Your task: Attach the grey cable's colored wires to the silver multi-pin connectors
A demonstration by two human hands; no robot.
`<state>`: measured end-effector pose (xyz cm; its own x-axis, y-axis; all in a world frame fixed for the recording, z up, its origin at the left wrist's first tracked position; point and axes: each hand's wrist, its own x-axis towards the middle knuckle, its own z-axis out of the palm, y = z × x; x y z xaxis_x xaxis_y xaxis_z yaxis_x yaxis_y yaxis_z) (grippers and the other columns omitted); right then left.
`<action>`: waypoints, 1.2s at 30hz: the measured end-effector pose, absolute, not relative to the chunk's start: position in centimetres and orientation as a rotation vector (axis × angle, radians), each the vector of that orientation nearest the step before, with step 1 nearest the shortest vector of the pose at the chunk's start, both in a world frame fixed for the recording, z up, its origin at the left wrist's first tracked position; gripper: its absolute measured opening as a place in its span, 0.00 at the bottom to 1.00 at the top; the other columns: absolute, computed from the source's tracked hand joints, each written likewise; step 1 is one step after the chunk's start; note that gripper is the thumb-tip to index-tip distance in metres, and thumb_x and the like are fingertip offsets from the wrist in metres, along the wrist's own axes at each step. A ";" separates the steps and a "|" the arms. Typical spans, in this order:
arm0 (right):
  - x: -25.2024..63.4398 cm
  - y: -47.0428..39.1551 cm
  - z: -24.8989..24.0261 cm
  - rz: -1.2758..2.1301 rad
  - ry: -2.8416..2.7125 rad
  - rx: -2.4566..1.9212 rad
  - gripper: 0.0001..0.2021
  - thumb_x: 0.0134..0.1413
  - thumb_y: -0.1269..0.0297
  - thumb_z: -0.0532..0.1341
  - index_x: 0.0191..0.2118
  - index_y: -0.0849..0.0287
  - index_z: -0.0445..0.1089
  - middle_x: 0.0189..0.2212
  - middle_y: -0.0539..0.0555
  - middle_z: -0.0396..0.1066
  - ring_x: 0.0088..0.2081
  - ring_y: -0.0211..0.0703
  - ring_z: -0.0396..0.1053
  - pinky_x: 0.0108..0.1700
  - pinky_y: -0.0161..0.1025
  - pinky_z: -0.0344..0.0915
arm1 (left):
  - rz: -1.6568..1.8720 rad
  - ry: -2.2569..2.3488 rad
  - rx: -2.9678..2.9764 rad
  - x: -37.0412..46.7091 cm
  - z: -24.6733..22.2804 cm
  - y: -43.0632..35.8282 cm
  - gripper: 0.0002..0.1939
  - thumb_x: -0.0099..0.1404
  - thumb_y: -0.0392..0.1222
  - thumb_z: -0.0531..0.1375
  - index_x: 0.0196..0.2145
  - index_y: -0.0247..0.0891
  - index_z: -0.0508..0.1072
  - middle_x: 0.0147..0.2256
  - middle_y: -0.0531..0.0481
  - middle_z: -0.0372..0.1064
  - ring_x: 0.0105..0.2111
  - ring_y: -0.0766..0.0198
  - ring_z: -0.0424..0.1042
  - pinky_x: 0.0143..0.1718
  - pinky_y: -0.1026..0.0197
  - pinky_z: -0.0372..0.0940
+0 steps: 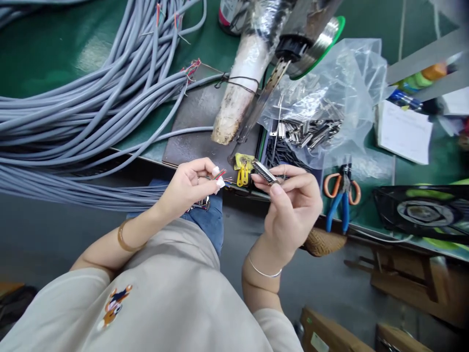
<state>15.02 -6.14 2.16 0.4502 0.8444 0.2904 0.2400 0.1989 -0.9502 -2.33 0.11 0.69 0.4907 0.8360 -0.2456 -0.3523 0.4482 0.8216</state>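
Observation:
My left hand is closed in a pinch on thin coloured wires, whose bare ends point right. White covers the tips of its thumb and finger. In my right hand a metal multi-pin connector is held between thumb and fingers, tilted, with its row of contacts showing. A small gap separates the wires from the connector. Just behind them, at the bench edge, a yellow clip sits beside a yellow pad. Above it the soldering iron slants down with its tip near the pad.
Grey cables are heaped across the left of the green bench. A plastic bag and loose metal connectors lie behind my right hand, with black parts nearby. Pliers, a notepad and a black fan are to the right.

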 end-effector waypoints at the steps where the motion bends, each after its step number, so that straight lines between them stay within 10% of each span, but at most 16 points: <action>1: 14.7 -6.0 2.0 0.478 -1.060 -1.358 0.13 0.56 0.63 0.69 0.30 0.55 0.63 0.38 0.50 0.73 0.33 0.39 0.78 0.39 0.43 0.82 | 0.837 0.719 0.803 -2.3 0.6 0.1 0.11 0.51 0.34 0.70 0.27 0.35 0.69 0.21 0.58 0.67 0.15 0.81 0.49 0.15 0.71 0.44; 36: 14.0 -4.8 -0.8 0.138 -1.544 -1.311 0.09 0.54 0.78 0.68 0.36 0.55 0.73 0.46 0.53 0.80 0.46 0.42 0.79 0.46 0.41 0.79 | 1.071 0.745 0.994 -1.1 -0.3 1.5 0.08 0.57 0.34 0.68 0.27 0.35 0.70 0.29 0.51 0.77 0.15 0.81 0.57 0.13 0.75 0.52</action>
<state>13.99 -4.85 -0.76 0.1586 0.7696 0.6185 0.6477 0.3917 -0.6535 -1.09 1.45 -0.27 0.3234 0.9458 -0.0301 -0.3568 0.1514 0.9219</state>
